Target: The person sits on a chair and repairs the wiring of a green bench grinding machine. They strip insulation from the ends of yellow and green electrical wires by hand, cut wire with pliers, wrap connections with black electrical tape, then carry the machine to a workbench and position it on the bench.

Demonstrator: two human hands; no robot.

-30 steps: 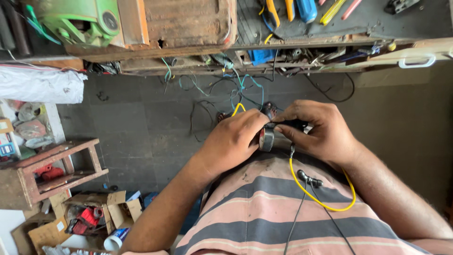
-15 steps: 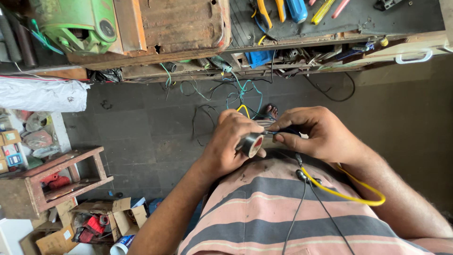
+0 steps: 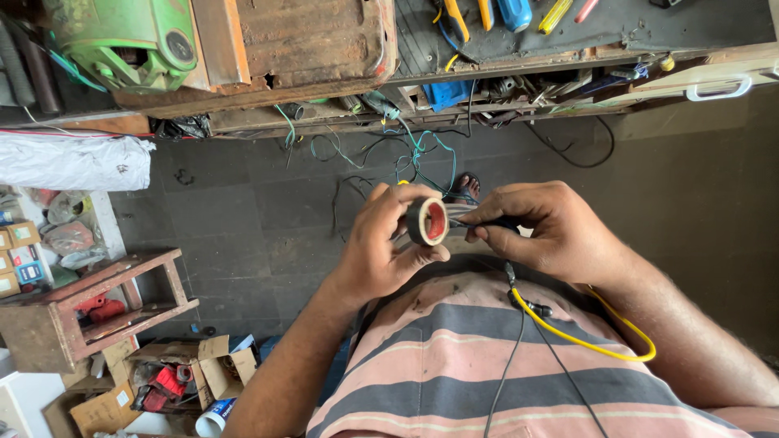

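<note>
My left hand (image 3: pixel 381 247) holds a roll of black insulating tape (image 3: pixel 428 221) with a red core, fingers curled round its rim. Just right of the roll, my right hand (image 3: pixel 548 229) pinches a thin dark wire end or the tape's free end; I cannot tell which. A yellow wire (image 3: pixel 596 345) and thin black wires (image 3: pixel 519 349) hang from under my right hand down over my striped shirt. Both hands are held close together above my lap.
A workbench edge (image 3: pixel 519 69) with several tools and loose green and black wires (image 3: pixel 406 154) runs across the top. A green machine casing (image 3: pixel 122 36) and a rusty metal box (image 3: pixel 308 40) sit there. A wooden stool (image 3: pixel 89 304) and cardboard boxes (image 3: pixel 187 377) stand at the lower left on the dark floor.
The tape roll has turned so its red core faces the camera. My hands have drawn slightly apart, and the yellow wire loop has shifted right along my forearm.
</note>
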